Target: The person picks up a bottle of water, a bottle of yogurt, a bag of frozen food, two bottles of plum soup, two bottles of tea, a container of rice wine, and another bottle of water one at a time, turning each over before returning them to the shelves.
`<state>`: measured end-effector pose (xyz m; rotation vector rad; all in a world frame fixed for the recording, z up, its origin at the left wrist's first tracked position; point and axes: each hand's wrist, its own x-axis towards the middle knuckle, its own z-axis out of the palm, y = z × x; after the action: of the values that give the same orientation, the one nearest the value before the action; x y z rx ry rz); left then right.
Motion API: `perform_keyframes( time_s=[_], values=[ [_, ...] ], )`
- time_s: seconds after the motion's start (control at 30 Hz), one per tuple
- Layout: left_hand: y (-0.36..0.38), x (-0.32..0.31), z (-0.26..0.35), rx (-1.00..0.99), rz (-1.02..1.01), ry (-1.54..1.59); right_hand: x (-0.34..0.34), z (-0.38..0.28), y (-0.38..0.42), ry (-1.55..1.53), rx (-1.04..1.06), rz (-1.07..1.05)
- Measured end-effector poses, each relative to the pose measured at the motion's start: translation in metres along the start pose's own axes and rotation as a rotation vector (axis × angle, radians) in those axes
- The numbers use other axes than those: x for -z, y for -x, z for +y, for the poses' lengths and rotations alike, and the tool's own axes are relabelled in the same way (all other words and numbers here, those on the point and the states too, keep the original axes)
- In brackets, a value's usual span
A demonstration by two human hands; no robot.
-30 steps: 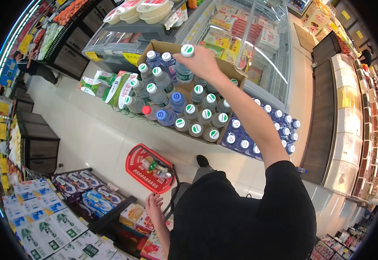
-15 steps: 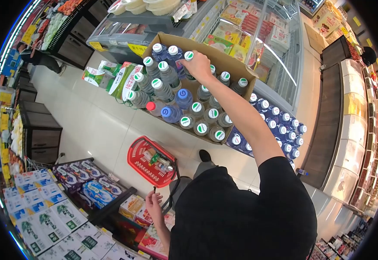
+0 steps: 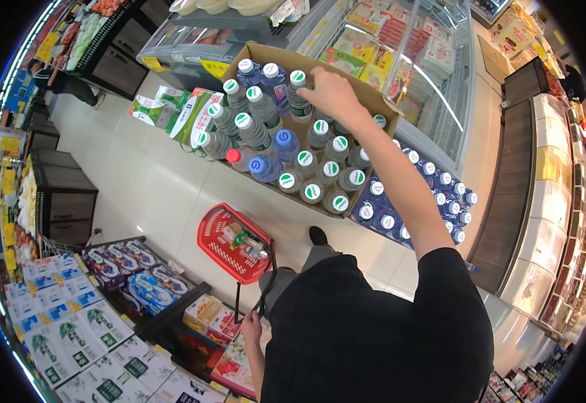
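Observation:
My right hand (image 3: 333, 95) is just right of a clear water bottle (image 3: 298, 101) with a white and green cap. Its thumb and forefinger are apart, with nothing seen between them. The bottle stands upright in an open cardboard box (image 3: 367, 101) among several similar bottles. Two blue-capped bottles (image 3: 284, 144) and one red-capped bottle (image 3: 239, 158) are in the front part of the box. Lower down, my left hand (image 3: 251, 327) is closed on the black handle of a red shopping basket (image 3: 216, 235). A few small packaged items (image 3: 246, 240) lie in the basket.
Freezer cases (image 3: 434, 87) stand behind the box. Purple-tinted bottles (image 3: 441, 198) are packed to its right, green-and-white cartons (image 3: 196, 121) to its left. Stacked boxes (image 3: 98, 336) fill the lower left. Another person (image 3: 68, 84) stands at the far left.
My right hand has let go of the water bottle's cap and moved right. My left hand has shifted slightly down and right, and the basket has moved a little up.

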<state>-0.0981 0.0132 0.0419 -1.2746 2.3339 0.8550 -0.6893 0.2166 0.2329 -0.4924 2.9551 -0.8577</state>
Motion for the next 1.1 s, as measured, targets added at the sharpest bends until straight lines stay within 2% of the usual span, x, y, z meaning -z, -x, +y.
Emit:
perform_keyframes(
  time_s=[0.17, 0.23, 0.27, 0.33, 0.4, 0.47, 0.53, 0.57, 0.63, 0.67, 0.73, 0.83, 0.93, 0.97, 1.03, 1.1],
  values=[
    [-0.007, 0.003, 0.015, 0.019, -0.007, -0.12, 0.039, 0.0, 0.028, -0.095, -0.022, 0.017],
    [-0.017, 0.001, 0.012, 0.014, -0.034, -0.11, 0.054, 0.003, 0.052, -0.303, 0.035, 0.025],
    [-0.021, 0.002, 0.013, 0.037, -0.071, -0.127, 0.062, 0.004, 0.069, -0.304, 0.033, 0.032],
    [-0.027, 0.01, 0.019, 0.044, -0.129, -0.162, 0.077, 0.008, 0.111, -0.649, 0.045, 0.005],
    [-0.036, 0.012, 0.013, 0.046, -0.193, -0.139, 0.08, 0.012, 0.161, -0.805, -0.021, -0.059],
    [-0.042, 0.015, 0.008, 0.069, -0.285, -0.128, 0.074, 0.018, 0.214, -0.687, -0.015, -0.15],
    [-0.058, 0.01, -0.006, 0.059, -0.334, -0.136, 0.066, 0.007, 0.267, -1.076, -0.137, -0.37],
    [-0.061, 0.009, -0.017, 0.06, -0.387, -0.15, 0.056, 0.002, 0.289, -1.074, -0.146, -0.374],
    [-0.066, 0.008, -0.025, 0.026, -0.465, -0.16, 0.03, -0.006, 0.329, -1.162, -0.248, -0.559],
    [-0.076, -0.005, -0.048, -0.12, -0.493, -0.17, 0.011, -0.002, 0.347, -1.151, -0.314, -0.597],
    [-0.057, 0.013, -0.026, 0.015, -0.553, -0.043, -0.034, 0.015, 0.392, -0.995, -0.55, -0.498],
    [-0.05, 0.014, -0.028, 0.006, -0.656, 0.092, -0.093, 0.06, 0.478, -0.789, -0.9, -0.239],
    [-0.046, -0.002, -0.042, -0.009, -0.713, 0.236, -0.149, 0.125, 0.635, -0.812, -1.276, -0.103],
    [-0.043, -0.005, -0.044, -0.011, -0.81, 0.291, -0.168, 0.154, 0.71, -0.752, -1.406, -0.13],
    [-0.036, -0.02, -0.05, 0.016, -0.83, 0.324, -0.165, 0.155, 0.806, -0.623, -1.557, -0.227],
    [-0.026, -0.032, -0.051, 0.064, -0.923, 0.367, -0.161, 0.138, 0.869, -0.493, -1.568, -0.386]
  ],
)
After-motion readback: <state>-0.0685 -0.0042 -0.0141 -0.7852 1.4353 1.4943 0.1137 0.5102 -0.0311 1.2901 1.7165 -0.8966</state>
